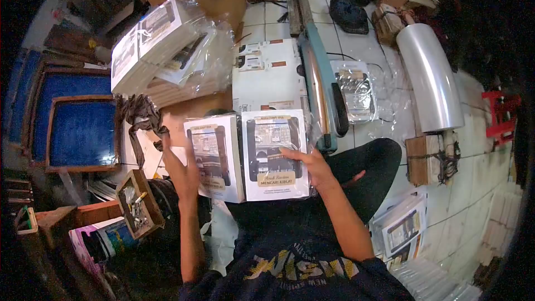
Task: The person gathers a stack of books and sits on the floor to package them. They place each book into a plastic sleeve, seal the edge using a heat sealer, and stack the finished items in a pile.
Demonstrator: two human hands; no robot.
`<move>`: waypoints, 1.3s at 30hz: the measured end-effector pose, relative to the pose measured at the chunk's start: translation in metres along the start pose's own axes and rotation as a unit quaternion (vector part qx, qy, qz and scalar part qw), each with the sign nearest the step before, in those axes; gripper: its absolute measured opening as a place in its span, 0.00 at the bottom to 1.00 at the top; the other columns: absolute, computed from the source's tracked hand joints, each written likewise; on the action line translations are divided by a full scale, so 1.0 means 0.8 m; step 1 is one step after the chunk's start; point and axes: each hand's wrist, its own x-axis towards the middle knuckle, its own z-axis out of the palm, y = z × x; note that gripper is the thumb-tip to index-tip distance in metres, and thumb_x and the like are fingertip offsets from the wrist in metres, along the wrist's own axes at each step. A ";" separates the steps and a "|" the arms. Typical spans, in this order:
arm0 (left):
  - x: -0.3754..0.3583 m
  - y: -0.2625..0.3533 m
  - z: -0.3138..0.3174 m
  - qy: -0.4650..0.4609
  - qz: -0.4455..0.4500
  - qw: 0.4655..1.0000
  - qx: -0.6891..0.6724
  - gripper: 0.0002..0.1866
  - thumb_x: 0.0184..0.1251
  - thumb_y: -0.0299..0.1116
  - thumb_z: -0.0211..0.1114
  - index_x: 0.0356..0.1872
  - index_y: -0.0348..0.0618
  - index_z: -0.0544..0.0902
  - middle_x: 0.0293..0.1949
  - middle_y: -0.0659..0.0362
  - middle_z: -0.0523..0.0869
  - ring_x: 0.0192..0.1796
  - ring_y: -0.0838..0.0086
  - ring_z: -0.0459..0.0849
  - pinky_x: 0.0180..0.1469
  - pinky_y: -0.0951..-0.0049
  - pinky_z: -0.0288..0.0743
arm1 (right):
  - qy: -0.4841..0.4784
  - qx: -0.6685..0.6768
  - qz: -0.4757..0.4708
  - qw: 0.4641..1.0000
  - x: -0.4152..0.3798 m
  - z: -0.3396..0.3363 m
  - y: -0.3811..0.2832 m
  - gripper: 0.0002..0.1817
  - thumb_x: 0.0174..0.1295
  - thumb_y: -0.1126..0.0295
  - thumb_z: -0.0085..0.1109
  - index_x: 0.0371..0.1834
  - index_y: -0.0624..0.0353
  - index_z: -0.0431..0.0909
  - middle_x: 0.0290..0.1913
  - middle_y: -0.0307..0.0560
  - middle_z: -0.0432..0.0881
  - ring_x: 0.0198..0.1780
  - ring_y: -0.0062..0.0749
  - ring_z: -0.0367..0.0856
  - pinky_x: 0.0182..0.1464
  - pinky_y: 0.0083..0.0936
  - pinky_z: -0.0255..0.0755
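My right hand (314, 166) grips a white book (275, 187) by its right side, thumb lying across the printed cover. Clear plastic film shows along that book's right edge. Left of it sits a matching thick book (216, 184), its page edges facing the first book. My left hand (181, 170), slightly blurred, is at this second book's left edge, fingers stretched upward and apart from the thumb. Both books are above my lap, covers up. Beyond them stands a long blue-green bar sealer (323, 86), beside a white printed surface (267, 83).
A stack of books in plastic (147, 39) is at upper left. On the right lie a wrapped book (355, 92), a large roll of clear film (429, 75) and a wooden block (423, 161). A small wooden tray (156, 223) with cigarette butts stands at lower left.
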 end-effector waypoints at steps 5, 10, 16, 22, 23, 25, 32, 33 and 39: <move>0.010 -0.079 0.003 -0.246 -0.328 0.815 -0.410 0.30 0.74 0.49 0.52 0.63 0.30 0.68 0.57 0.50 0.78 0.59 0.67 0.75 0.62 0.68 0.65 | -0.014 -0.048 -0.060 0.997 0.020 -0.016 0.022 0.28 0.55 0.74 0.68 0.60 0.61 0.71 0.53 0.50 0.81 0.49 0.35 0.82 0.52 0.32 0.78; -0.007 0.001 -0.041 -0.173 -0.220 0.912 -0.298 0.22 0.68 0.34 0.64 0.59 0.34 0.72 0.47 0.54 0.84 0.45 0.75 0.83 0.47 0.76 0.75 | -0.011 -0.008 -0.019 1.000 0.005 -0.026 0.012 0.29 0.55 0.73 0.69 0.60 0.61 0.71 0.52 0.49 0.81 0.48 0.34 0.83 0.52 0.32 0.78; 0.026 0.127 -0.096 -0.161 -0.150 0.936 -0.276 0.16 0.69 0.32 0.61 0.53 0.34 0.76 0.41 0.56 0.85 0.40 0.78 0.83 0.43 0.79 0.75 | -0.015 0.071 -0.031 0.997 -0.013 -0.054 0.024 0.27 0.55 0.71 0.69 0.58 0.63 0.72 0.49 0.47 0.82 0.46 0.30 0.83 0.50 0.30 0.79; 0.023 0.097 -0.056 -0.219 -0.212 0.920 -0.246 0.15 0.67 0.37 0.65 0.47 0.37 0.78 0.34 0.61 0.84 0.34 0.81 0.80 0.38 0.80 0.73 | 0.100 -0.058 -0.061 0.991 -0.063 -0.069 0.006 0.21 0.53 0.73 0.71 0.50 0.65 0.78 0.45 0.48 0.85 0.43 0.29 0.84 0.49 0.28 0.77; 0.012 0.096 -0.043 -0.203 -0.241 0.908 -0.276 0.17 0.67 0.40 0.66 0.47 0.37 0.78 0.34 0.61 0.84 0.34 0.81 0.80 0.38 0.79 0.73 | 0.121 -0.085 -0.054 0.988 -0.078 -0.078 -0.001 0.21 0.53 0.73 0.72 0.50 0.66 0.78 0.45 0.48 0.85 0.43 0.29 0.84 0.49 0.26 0.77; 0.012 0.092 -0.016 -0.290 -0.238 0.883 -0.281 0.18 0.66 0.41 0.66 0.46 0.36 0.78 0.32 0.62 0.83 0.33 0.80 0.79 0.38 0.80 0.72 | 0.187 -0.085 -0.068 0.976 -0.103 -0.092 -0.020 0.20 0.53 0.72 0.72 0.49 0.66 0.79 0.44 0.47 0.85 0.41 0.28 0.84 0.48 0.25 0.77; 0.062 0.098 0.166 -0.309 -0.186 0.893 -0.271 0.24 0.63 0.44 0.68 0.46 0.30 0.77 0.33 0.56 0.82 0.36 0.75 0.79 0.36 0.74 0.73 | 0.272 -0.310 -0.198 0.889 -0.049 -0.184 -0.137 0.19 0.58 0.65 0.68 0.49 0.63 0.79 0.40 0.41 0.84 0.39 0.22 0.80 0.43 0.22 0.74; 0.076 0.104 0.193 -0.294 -0.214 0.884 -0.293 0.24 0.62 0.43 0.69 0.46 0.29 0.77 0.34 0.55 0.82 0.36 0.74 0.79 0.35 0.73 0.73 | 0.266 -0.316 -0.215 0.885 -0.030 -0.193 -0.158 0.20 0.58 0.64 0.68 0.50 0.63 0.79 0.41 0.41 0.84 0.39 0.22 0.80 0.43 0.23 0.74; 0.124 0.097 0.296 -0.309 -0.304 0.815 -0.384 0.21 0.62 0.38 0.69 0.47 0.30 0.77 0.37 0.53 0.83 0.37 0.71 0.81 0.37 0.69 0.76 | 0.186 -0.310 -0.251 0.898 0.042 -0.227 -0.229 0.21 0.60 0.63 0.66 0.51 0.65 0.78 0.42 0.43 0.83 0.42 0.24 0.80 0.46 0.23 0.74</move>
